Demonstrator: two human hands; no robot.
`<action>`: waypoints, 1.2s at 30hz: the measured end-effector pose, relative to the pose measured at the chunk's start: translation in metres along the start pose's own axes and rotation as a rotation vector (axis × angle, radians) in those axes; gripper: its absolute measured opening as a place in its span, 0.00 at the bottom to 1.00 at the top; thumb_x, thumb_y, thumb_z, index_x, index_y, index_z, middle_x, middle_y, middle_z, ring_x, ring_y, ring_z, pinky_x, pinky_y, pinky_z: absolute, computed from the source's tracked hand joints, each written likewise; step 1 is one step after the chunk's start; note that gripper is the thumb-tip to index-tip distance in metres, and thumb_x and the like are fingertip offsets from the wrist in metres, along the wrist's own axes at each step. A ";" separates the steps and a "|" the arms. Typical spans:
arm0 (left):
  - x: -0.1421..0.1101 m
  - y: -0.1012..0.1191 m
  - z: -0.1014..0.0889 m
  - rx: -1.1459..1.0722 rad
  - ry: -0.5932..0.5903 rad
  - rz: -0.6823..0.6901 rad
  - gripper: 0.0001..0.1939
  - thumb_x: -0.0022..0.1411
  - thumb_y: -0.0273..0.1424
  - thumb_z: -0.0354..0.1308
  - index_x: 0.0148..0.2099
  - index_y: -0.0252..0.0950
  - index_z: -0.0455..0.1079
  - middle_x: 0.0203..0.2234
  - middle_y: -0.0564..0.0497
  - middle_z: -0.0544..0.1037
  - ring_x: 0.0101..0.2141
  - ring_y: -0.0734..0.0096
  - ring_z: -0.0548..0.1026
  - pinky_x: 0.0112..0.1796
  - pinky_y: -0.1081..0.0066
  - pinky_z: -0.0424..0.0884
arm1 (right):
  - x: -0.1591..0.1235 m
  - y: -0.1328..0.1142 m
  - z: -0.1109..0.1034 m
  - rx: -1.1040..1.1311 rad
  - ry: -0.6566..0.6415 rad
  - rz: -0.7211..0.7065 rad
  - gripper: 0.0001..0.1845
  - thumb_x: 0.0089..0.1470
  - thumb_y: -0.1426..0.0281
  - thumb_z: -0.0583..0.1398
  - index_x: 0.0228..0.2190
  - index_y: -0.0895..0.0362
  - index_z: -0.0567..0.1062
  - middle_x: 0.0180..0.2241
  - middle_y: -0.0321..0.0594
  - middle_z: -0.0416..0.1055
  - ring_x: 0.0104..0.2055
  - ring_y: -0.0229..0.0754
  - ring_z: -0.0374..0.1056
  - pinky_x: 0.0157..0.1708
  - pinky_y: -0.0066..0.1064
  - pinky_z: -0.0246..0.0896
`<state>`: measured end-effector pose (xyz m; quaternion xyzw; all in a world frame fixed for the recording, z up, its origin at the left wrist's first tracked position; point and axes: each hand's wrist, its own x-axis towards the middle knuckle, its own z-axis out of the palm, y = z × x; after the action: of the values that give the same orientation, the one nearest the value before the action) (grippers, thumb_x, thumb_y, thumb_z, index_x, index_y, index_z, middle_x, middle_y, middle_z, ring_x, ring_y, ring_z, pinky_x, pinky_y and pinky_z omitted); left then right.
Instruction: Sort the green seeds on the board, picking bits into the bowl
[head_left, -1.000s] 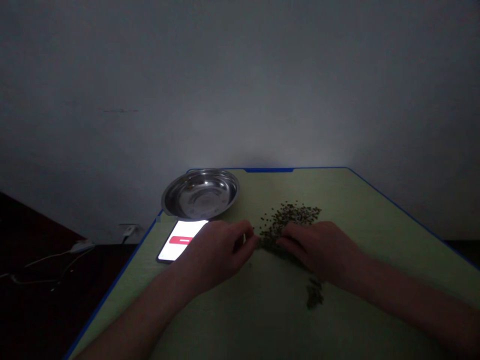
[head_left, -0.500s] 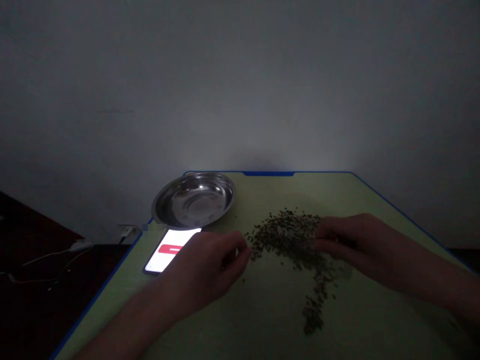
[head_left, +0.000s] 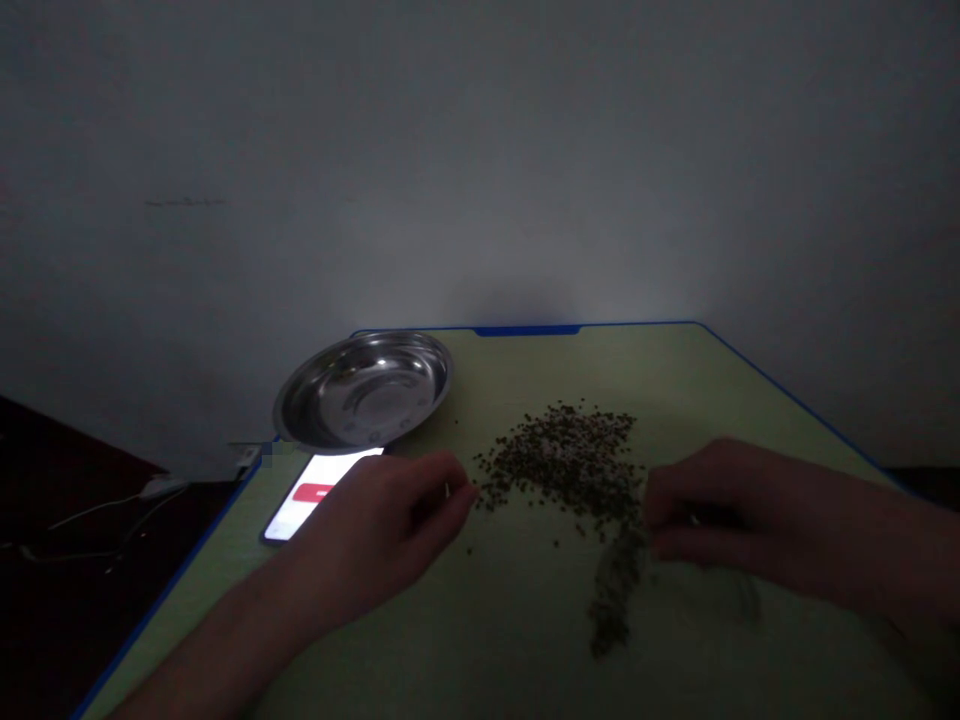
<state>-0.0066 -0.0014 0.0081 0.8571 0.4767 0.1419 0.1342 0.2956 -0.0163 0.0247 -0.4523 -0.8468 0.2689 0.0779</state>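
A loose pile of small dark grains (head_left: 562, 460), like peppercorns or seeds, is spread on the pale green table (head_left: 480, 630), with a narrow tail running toward the near side. My left hand (head_left: 409, 520) is at the pile's left edge, thumb and forefinger pinched together; whatever may be between the tips is too small to make out. To the right of the grains, my right hand (head_left: 720, 520) has its fingers curled toward the thumb, slightly blurred. Its fingertips are close to the pile's right edge, and anything held there is hidden.
A shiny steel basin (head_left: 367, 395) stands at the table's back left. Partly behind my left hand lies a phone (head_left: 319, 485) with a lit screen. Blue trim (head_left: 529, 330) edges the table, which backs onto a grey wall (head_left: 480, 160). White cables (head_left: 161, 487) run at far left.
My right hand has drawn back from the pile, to the right and slightly nearer. My left hand keeps its pinch at the left edge. The whole view has shifted a little.
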 end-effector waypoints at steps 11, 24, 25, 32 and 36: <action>0.000 0.000 -0.001 0.033 -0.023 0.000 0.16 0.65 0.36 0.47 0.27 0.35 0.66 0.16 0.57 0.66 0.18 0.80 0.62 0.22 0.76 0.53 | -0.001 -0.014 0.023 -0.011 -0.240 -0.007 0.04 0.52 0.69 0.63 0.31 0.47 0.78 0.31 0.30 0.75 0.31 0.38 0.70 0.27 0.27 0.57; -0.004 0.003 0.003 0.038 0.205 0.169 0.17 0.60 0.27 0.48 0.21 0.35 0.47 0.15 0.60 0.50 0.17 0.83 0.51 0.20 0.76 0.46 | 0.025 0.029 0.008 -0.145 0.073 0.004 0.15 0.61 0.59 0.54 0.28 0.53 0.73 0.23 0.33 0.71 0.24 0.37 0.65 0.25 0.30 0.53; -0.004 0.004 0.003 0.032 0.242 0.181 0.17 0.60 0.26 0.48 0.21 0.35 0.46 0.15 0.60 0.49 0.17 0.83 0.49 0.20 0.76 0.46 | 0.025 0.029 0.007 -0.130 0.090 -0.004 0.15 0.62 0.59 0.54 0.29 0.53 0.74 0.24 0.33 0.72 0.25 0.37 0.65 0.25 0.30 0.54; -0.003 -0.002 0.011 -0.031 0.242 0.206 0.17 0.56 0.21 0.48 0.20 0.34 0.45 0.15 0.61 0.45 0.17 0.84 0.46 0.20 0.77 0.43 | 0.029 0.027 0.011 -0.196 0.260 -0.059 0.17 0.63 0.59 0.52 0.32 0.54 0.74 0.26 0.36 0.73 0.26 0.38 0.66 0.27 0.30 0.55; -0.003 -0.006 0.015 -0.065 0.169 0.222 0.15 0.52 0.19 0.48 0.20 0.34 0.47 0.14 0.62 0.48 0.17 0.85 0.48 0.19 0.78 0.44 | 0.031 0.022 0.019 -0.284 0.270 -0.061 0.14 0.63 0.61 0.52 0.33 0.53 0.74 0.27 0.35 0.72 0.27 0.39 0.66 0.27 0.30 0.54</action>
<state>-0.0070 -0.0025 -0.0086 0.8847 0.3838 0.2430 0.1047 0.2866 0.0112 -0.0069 -0.4648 -0.8714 0.0814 0.1344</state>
